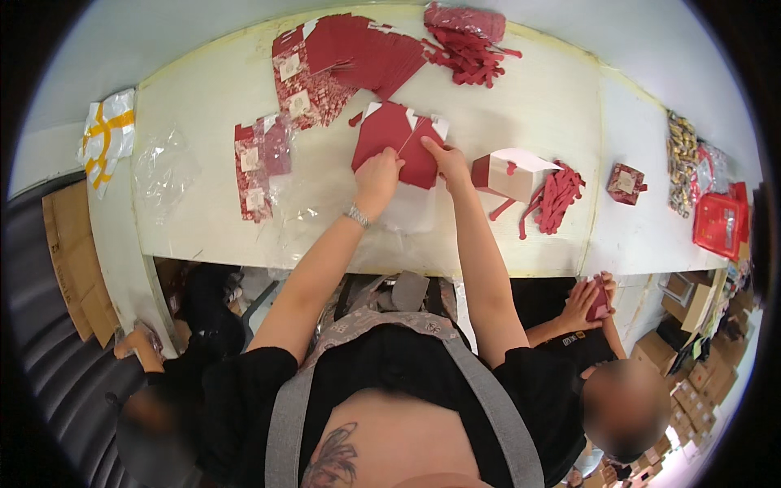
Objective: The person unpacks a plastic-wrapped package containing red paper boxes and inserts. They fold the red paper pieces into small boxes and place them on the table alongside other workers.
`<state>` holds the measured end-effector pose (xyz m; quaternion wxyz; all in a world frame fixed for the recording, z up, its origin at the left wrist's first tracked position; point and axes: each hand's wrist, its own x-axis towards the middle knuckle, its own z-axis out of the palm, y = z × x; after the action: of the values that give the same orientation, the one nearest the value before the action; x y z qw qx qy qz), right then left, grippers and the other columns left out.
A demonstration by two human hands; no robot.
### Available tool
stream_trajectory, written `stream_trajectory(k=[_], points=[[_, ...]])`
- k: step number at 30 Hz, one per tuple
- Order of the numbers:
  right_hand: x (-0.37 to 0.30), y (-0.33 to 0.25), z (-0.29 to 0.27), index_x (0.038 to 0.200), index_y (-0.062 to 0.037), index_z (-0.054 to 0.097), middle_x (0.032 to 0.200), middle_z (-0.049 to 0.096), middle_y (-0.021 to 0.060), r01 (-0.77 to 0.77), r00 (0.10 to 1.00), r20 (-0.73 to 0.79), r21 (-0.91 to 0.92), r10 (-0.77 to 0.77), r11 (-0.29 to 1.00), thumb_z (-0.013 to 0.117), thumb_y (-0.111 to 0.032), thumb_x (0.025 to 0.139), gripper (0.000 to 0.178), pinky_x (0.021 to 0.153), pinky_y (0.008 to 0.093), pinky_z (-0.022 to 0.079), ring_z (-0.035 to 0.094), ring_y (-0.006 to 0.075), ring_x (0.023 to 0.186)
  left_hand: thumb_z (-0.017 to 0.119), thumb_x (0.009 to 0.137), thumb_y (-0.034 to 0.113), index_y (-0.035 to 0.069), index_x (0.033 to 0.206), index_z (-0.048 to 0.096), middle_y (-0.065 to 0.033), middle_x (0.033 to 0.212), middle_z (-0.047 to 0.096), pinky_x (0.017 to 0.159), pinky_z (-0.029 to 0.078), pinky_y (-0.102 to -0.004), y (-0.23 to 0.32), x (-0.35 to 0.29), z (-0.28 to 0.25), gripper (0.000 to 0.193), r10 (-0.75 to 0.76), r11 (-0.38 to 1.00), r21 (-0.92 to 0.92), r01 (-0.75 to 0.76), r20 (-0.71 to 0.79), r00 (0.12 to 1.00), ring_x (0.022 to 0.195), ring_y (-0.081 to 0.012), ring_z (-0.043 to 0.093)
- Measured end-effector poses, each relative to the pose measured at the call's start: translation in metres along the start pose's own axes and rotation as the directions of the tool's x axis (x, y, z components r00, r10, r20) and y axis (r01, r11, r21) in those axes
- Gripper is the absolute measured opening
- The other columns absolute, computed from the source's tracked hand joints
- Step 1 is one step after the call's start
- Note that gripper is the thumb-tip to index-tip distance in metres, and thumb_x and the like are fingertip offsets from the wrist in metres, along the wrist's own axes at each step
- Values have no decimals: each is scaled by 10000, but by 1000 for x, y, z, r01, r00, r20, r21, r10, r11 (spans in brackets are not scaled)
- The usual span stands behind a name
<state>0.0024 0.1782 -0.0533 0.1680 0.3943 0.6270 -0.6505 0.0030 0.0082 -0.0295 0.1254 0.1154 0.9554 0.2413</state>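
In front of me a red flat cardboard box blank (pixel 389 128) with white flaps lies between my hands. My left hand (pixel 379 180), with a metal watch on its wrist, is closed with its fingertips pinching the lower left part of the card. On the other side, my right hand (pixel 447 160) grips the right edge, its thumb pressed on top. Thin pale lines cross the card between the hands. Just right of my right hand stands a folded box (pixel 506 177) with its white flap raised, beside a pile of red ribbon strips (pixel 559 198).
Fanned red box blanks (pixel 366 61) lie at the back, near a heap of red strips (pixel 472 61). Patterned blanks (pixel 259 163) and clear plastic wrap (pixel 167 163) lie left. A small finished box (pixel 626 184) stands right. A co-worker's hands (pixel 590 301) hold a red box nearby.
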Motion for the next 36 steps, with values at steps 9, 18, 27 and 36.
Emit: stream_trajectory(k=[9,18,27,36], points=[[0,-5,42,1058,96,576,954,642,144,-56,970,241,149,19,987,767,-391,691,639,670,334,515,637,221,810,577,860,245,53,900,525,-147,747,631,618,471,-446,-41,-2,-8,202,-117,986,-133,97,-158,980,715,-339,618],[24,-17,49,1033,104,602,957,639,129,-19,974,214,-236,71,972,801,-433,624,704,754,314,454,596,206,879,596,842,233,53,936,542,-140,764,631,651,476,-414,-57,-12,-10,210,-112,973,-212,91,-89,990,726,-319,615],[-6,27,30,1156,17,544,1082,615,88,-20,946,309,344,-93,939,729,-297,755,542,812,302,468,594,182,960,766,667,270,103,1268,423,-129,1185,524,806,468,-377,-61,-139,-36,712,273,952,165,-256,-86,958,1031,-301,547],[-40,49,5,1095,51,564,1015,639,192,215,972,-41,-243,-232,946,736,-416,720,623,763,356,497,637,269,898,620,773,255,131,890,659,-180,929,620,742,469,-427,-183,-83,-88,175,-45,968,238,73,-120,992,890,-342,589]])
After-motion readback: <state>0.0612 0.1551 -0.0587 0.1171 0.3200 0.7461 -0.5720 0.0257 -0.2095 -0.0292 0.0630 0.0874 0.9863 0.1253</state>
